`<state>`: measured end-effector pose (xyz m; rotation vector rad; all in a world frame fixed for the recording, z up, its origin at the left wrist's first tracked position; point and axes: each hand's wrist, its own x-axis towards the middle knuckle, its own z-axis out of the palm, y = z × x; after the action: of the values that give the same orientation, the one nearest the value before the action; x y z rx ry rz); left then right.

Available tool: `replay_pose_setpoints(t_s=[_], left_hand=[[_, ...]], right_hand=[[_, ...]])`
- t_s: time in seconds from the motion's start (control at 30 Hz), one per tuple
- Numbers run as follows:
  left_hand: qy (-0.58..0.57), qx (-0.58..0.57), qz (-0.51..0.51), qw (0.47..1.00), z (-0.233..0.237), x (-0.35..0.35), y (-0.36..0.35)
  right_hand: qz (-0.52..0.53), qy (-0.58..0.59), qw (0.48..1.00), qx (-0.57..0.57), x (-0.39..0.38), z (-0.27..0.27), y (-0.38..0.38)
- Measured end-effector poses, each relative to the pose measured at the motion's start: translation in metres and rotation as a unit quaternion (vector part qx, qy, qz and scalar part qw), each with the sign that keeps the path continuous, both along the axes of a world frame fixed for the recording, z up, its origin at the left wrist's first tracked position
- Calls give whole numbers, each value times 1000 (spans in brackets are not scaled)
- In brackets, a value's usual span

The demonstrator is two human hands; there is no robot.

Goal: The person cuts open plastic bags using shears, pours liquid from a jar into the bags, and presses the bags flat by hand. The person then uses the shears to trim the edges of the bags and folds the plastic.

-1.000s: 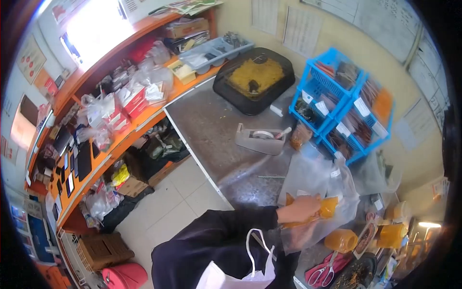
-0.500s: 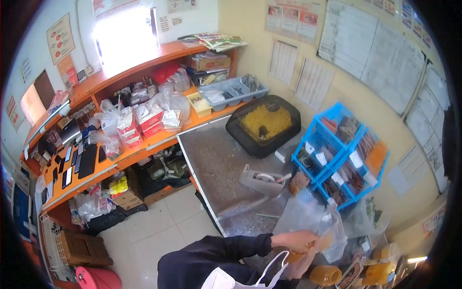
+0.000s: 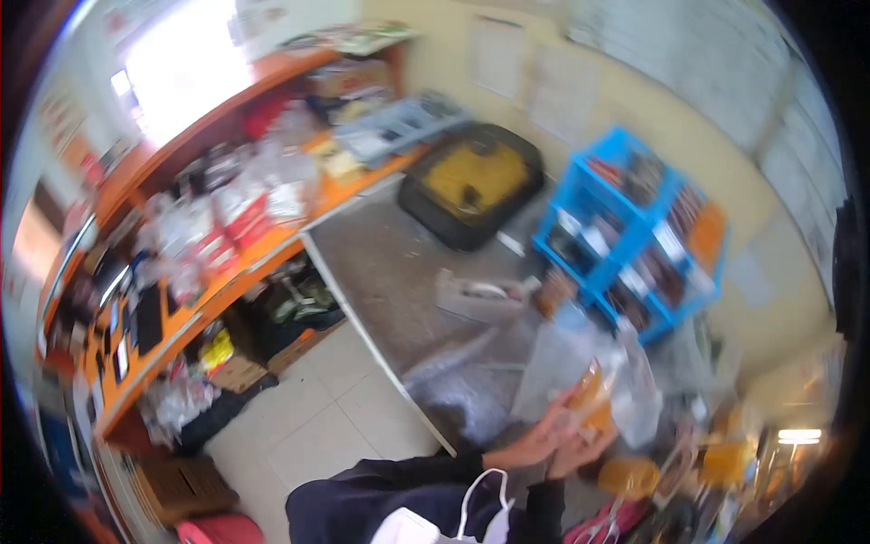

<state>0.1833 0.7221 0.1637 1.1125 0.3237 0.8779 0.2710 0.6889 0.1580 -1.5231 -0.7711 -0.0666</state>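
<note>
Head: hands [image 3: 536, 442] grip pouch [image 3: 594, 401] near table edge [image 3: 376, 340].

The steel counter [image 3: 390, 263] carries a black tray [image 3: 419, 207] of yellow food at its far end. A grey tape dispenser [image 3: 480, 297] sits midway and a blue rack [image 3: 616, 143] stands to the right. Clear plastic bags [image 3: 557, 349] lie nearer the front, all blurred.

The small clear pouch [image 3: 594, 399] you're holding is filled with something orange and stands roughly upright. It is raised above the desk [image 3: 399, 263] near the front edge, its lower end between your left hand [image 3: 535, 442] and right hand [image 3: 582, 449]; blur hides finer detail.
</note>
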Motion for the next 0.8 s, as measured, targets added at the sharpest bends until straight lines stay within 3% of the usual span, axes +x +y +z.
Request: replay_pose_setpoints(t_s=[0.03, 0.1, 0.17, 0.23, 0.27, 0.33, 0.37, 0.47, 0.5, 0.57, 0.63, 0.67, 0.7, 0.8], left_hand=[[22, 29, 7, 999, -9, 0, -3], [73, 60, -4, 996, -15, -4, -9], [118, 101, -45, 987, -18, -3, -10], [143, 173, -82, 971, -21, 1, -9], [153, 150, -145, 966, -21, -2, -6], [174, 106, -254, 946, -10, -4, 7], [194, 275, -237, 911, 1, -6, 19], [187, 273, -387, 861, 24, 0, 55], [142, 207, -417, 874, 14, 10, 71], [325, 193, -373, 847, 28, 25, 117], [349, 332, -39, 875, -34, 45, 158], [444, 445, 59, 775, -51, 50, 175], [520, 540, 157, 643, -55, 52, 184], [566, 525, 71, 631, -65, 54, 199]], right_hand=[[-5, -99, 995, -16, 12, -18, -16], [35, -118, 986, -114, 12, -16, -39], [137, -91, 976, -140, 11, -2, -58], [144, -44, 981, -126, -1, -5, -69], [157, -23, 981, -113, -5, -7, -71], [100, 1, 985, -139, -4, -18, -77], [76, 12, 986, -151, -1, -24, -78], [14, 1, 988, -153, 4, -50, -78], [9, 115, 987, -109, 3, -62, -76], [1, 335, 942, -12, -3, -79, -70], [-54, 247, 967, -20, -7, -75, -72], [-81, 202, 976, -26, -10, -73, -73], [-89, 215, 973, 0, -13, -77, -74], [-90, 236, 967, 43, -12, -81, -79]])
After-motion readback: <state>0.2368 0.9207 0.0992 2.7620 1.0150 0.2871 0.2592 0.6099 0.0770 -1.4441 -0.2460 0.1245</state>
